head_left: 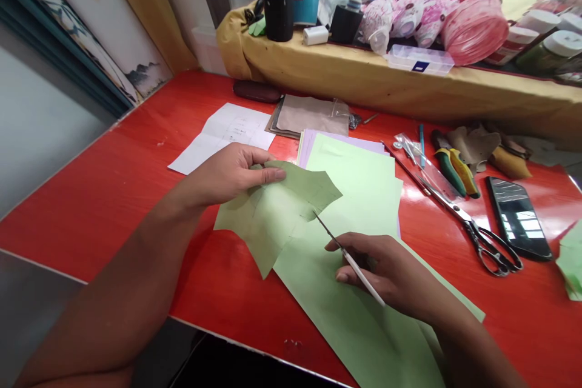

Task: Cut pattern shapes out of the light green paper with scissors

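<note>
My left hand [239, 173] pinches a cut piece of pale green paper [273, 206] between thumb and fingers, holding it up over the table. The piece has pointed corners, curved edges and faint pencil lines. In my right hand [382, 273] is a pair of white-handled scissors [364, 276], seen edge-on. Their thin dark blades point up and left, with the tip at the lower right edge of the held piece. Whether the blades are apart cannot be made out. Beneath both hands lie larger sheets of light green paper [345, 303].
Right of the sheets lie large metal scissors [473, 224], a phone [518, 218] and green-yellow pliers [457, 170]. A folded white sheet [222, 133] and a stack of brownish sheets [313, 115] lie behind. A cloth-covered shelf [318, 63] with jars and craft supplies borders the red table [122, 194].
</note>
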Demonstrator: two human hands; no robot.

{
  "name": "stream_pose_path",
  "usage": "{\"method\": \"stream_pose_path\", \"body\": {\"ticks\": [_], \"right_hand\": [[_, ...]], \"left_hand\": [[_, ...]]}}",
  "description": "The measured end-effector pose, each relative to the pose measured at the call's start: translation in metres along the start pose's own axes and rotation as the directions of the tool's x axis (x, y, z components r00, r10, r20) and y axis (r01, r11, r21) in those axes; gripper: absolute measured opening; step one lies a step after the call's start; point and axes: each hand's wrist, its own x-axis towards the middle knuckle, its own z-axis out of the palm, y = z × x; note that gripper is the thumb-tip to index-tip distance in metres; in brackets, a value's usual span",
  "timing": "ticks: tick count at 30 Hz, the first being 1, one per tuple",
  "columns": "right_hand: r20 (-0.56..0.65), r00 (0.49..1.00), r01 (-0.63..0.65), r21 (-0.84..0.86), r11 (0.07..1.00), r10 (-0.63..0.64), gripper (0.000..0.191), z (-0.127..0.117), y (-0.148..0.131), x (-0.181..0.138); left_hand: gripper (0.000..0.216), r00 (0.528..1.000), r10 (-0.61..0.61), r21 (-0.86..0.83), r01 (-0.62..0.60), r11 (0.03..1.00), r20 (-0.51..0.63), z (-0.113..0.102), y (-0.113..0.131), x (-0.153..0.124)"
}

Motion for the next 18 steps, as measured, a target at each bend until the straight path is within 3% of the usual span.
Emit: {"method": "stream_pose_path", "body": {"ticks": [9, 15, 18], "right_hand": [[-0.052, 0.998, -0.030, -0.033, 0.999, 0.028, 0.040, -0.001, -0.002, 0.001], [-0.211, 0.977, -0.013, 0.042, 0.999, 0.021, 0.043, -0.001, 0.000, 0.005], [-0.296, 0.955, 0.008, 0.117, 0.993, 0.027, 0.040, -0.001, 0.000, 0.005]], "left_hand": [[0.025, 0.994, -0.006, -0.123, -0.007, 0.992, -0.106, -0.002, -0.001, 0.001], [0.023, 0.987, 0.009, -0.312, -0.060, 0.948, -0.160, 0.006, -0.006, 0.005], [0.031, 0.992, -0.008, -0.437, -0.048, 0.898, -0.124, 0.020, -0.007, 0.008]]}}
